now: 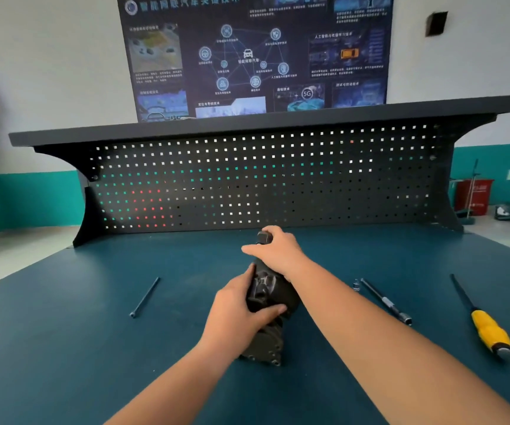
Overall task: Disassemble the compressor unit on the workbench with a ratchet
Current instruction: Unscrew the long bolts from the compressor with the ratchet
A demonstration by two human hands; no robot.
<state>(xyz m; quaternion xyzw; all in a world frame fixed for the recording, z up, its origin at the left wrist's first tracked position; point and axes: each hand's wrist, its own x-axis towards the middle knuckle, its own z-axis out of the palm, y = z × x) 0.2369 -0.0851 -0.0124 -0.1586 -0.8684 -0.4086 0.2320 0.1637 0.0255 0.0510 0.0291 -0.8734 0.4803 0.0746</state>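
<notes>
blue worktop (63, 348), pegboard (262, 179) behind. compressor unit (267, 302) is held at centre: left grip (235, 311) wrapped round its body, right grip (275, 250) closed on its far end. ratchet (385, 302) lies right of the grips. a roll is risked if either hold is loosened.

Compressor unit (266, 289): black cast-metal body, roughly cylindrical, with bolt lugs at its near end, lying lengthwise at the middle of the blue counter (63, 348); ratchet (385, 302): slim dark shaft with silver fittings, lying flat, apart to the compressor's right.
</notes>
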